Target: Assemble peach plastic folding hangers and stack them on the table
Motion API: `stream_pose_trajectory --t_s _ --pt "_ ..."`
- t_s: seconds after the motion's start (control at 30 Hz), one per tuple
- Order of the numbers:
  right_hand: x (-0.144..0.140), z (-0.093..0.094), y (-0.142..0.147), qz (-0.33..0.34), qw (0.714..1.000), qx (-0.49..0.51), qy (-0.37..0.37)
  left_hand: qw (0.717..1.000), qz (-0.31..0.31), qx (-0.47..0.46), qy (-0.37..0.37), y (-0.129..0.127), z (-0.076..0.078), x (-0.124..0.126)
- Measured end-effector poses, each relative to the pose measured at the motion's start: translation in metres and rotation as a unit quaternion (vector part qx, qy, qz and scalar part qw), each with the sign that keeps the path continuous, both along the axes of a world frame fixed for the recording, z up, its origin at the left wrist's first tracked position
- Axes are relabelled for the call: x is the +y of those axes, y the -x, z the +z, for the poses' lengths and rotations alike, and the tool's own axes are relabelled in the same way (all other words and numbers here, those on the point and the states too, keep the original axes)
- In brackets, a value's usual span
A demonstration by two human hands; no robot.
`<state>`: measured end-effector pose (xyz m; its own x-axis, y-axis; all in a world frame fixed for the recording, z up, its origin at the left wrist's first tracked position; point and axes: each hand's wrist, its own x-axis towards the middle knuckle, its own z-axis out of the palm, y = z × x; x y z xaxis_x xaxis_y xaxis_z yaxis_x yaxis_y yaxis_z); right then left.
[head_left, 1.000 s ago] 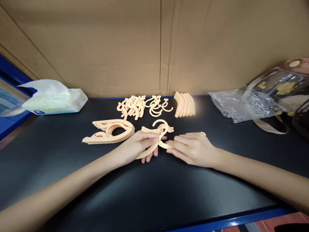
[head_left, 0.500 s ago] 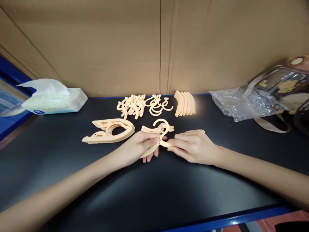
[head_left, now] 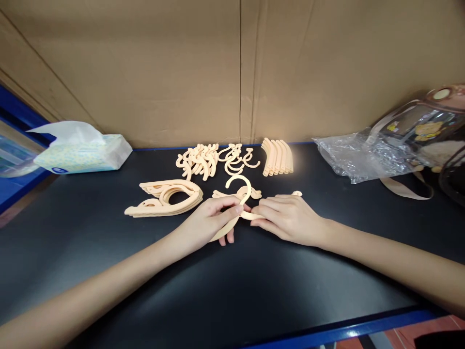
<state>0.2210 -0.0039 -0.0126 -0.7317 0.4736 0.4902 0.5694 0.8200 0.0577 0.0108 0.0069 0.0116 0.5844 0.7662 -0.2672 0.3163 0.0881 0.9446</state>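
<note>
My left hand [head_left: 209, 220] and my right hand [head_left: 286, 218] meet at the middle of the black table [head_left: 232, 281], both gripping one peach plastic hanger [head_left: 238, 196]. Its hook stands up between the thumbs. The left hand pinches the left arm of the hanger, the right hand the right arm, whose tip shows past my knuckles. A single flat hanger part [head_left: 220, 195] lies just behind the hands.
A stack of curved hanger arms [head_left: 165, 196] lies left of the hands. Behind are a heap of loose hooks [head_left: 212, 160] and a row of short curved pieces [head_left: 278, 156]. A tissue pack [head_left: 82, 150] sits far left, a clear plastic bag [head_left: 363, 157] far right, a cardboard wall [head_left: 240, 68] behind.
Both hands have shifted slightly away from me with the hanger, and its hook stands a little higher; the other parts lie unmoved.
</note>
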Motion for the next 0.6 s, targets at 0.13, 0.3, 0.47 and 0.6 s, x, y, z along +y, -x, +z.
stream_pose_trajectory --t_s 0.13,0.3,0.47,0.6 --pt "-0.002 0.000 0.002 -0.006 1.000 0.000 -0.029 0.998 0.046 -0.009 0.044 -0.001 0.001 0.001" --pt "-0.006 -0.001 0.004 -0.033 0.998 0.044 0.008 0.995 0.079 -0.026 0.051 -0.001 0.002 0.000" --pt "-0.015 0.003 0.011 -0.073 0.984 0.116 0.112 0.994 0.083 -0.034 0.054 -0.002 0.002 -0.004" --pt "-0.020 0.007 0.016 -0.112 0.962 0.132 0.210 0.996 0.073 -0.043 0.041 -0.004 0.000 -0.007"
